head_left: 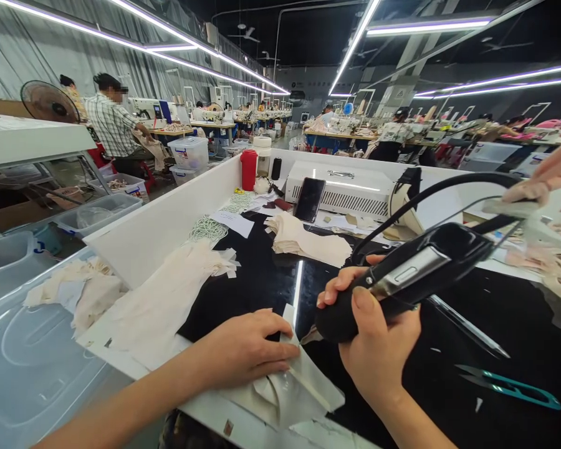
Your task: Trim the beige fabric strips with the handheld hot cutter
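My left hand (255, 349) lies with its fingers stretched out, pressing on a cream fabric piece (308, 386) at the front of the table. A translucent strip stands up from the fabric by the fingertips. My right hand (378, 337) is closed round a black corded handheld tool (411, 268) with a silver panel, whose exact kind I cannot tell. Its rounded dark end is just above the black tabletop, to the right of the fabric. Teal thread snips (512, 386) and a clear pen (470, 325) lie to the right of my right hand.
Cream fabric (156, 305) is heaped at the left, and a fabric stack (311, 240) lies farther back. A phone (310, 199) leans on a white vented box (341, 190). Another person's hand (542, 181) reaches in at right near the tool's cable. A white panel (168, 231) edges the table.
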Action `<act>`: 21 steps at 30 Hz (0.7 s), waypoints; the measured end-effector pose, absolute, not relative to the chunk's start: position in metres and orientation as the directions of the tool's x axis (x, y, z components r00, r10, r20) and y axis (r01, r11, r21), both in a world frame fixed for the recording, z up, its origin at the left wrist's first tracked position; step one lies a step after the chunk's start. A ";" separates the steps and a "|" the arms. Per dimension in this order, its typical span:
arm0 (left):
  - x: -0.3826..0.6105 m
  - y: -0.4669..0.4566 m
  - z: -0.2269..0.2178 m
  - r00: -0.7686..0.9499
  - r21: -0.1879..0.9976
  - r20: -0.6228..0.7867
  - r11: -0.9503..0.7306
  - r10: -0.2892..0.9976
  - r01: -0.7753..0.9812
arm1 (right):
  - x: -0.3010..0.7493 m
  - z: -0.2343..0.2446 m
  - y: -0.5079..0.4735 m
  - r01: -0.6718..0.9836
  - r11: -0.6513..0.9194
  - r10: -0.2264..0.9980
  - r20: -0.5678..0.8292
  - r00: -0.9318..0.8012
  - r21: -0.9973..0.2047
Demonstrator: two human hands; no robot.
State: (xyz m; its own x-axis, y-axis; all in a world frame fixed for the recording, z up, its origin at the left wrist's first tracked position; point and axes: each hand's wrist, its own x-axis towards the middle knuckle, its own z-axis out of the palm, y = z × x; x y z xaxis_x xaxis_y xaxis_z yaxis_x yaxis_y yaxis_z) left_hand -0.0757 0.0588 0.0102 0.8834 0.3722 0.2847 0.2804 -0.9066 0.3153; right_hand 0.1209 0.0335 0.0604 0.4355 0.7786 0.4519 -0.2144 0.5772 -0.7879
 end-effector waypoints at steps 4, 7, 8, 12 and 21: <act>-0.075 0.058 0.011 0.883 0.324 0.283 -0.904 0.375 0.280 | 0.119 0.060 0.034 -0.203 0.572 0.783 0.456 0.422 -0.795; -0.074 0.057 0.009 0.878 0.312 0.303 -0.909 0.371 0.276 | 0.119 0.061 0.035 -0.195 0.558 0.790 0.445 0.422 -0.807; -0.074 0.057 0.009 0.876 0.305 0.306 -0.910 0.373 0.281 | 0.119 0.061 0.036 -0.193 0.556 0.790 0.442 0.426 -0.808; -0.074 0.056 0.008 0.868 0.302 0.294 -0.900 0.401 0.313 | 0.120 0.062 0.041 -0.180 0.571 0.768 0.443 0.462 -0.801; -0.073 0.055 0.008 0.858 0.325 0.324 -0.899 0.399 0.295 | 0.117 0.060 0.046 -0.155 0.581 0.761 0.465 0.452 -0.799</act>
State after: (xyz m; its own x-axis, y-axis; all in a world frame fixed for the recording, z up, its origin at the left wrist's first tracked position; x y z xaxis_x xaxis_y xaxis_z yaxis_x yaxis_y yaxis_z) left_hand -0.0731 0.0550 0.0080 0.8580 0.3987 0.3237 0.2950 -0.8986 0.3247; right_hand 0.1175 0.0462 0.0601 0.4522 0.7609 0.4653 -0.1546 0.5807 -0.7993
